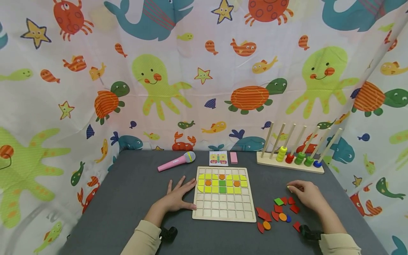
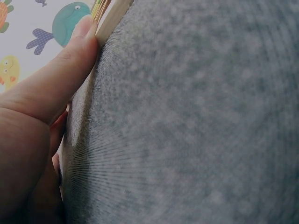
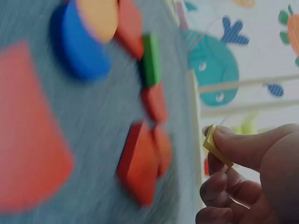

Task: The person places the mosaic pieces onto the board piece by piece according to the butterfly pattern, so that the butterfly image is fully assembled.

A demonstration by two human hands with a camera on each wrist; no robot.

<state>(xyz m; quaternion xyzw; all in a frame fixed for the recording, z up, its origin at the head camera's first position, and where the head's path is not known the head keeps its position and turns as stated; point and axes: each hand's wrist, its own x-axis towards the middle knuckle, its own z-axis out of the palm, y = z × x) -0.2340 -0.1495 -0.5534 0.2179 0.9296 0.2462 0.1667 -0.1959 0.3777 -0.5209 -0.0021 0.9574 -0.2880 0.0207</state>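
Yellow tile point(image 3: 211, 142), thin and straight-edged, is pinched by thumb and fingers in the right hand's point(image 1: 307, 194) grip, right of the wooden grid board point(image 1: 223, 205). Grey bench point(image 1: 269, 186) separates them; red pieces point(image 1: 262, 214) lie near the board's lower right corner. Left hand point(image 1: 175, 199), grip loose, touches the board's left edge.

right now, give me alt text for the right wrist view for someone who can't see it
A right hand pinches a small yellow piece. Red pieces, a green piece, a blue piece and an orange piece lie on a gray tabletop, with a teal whale on the backdrop.
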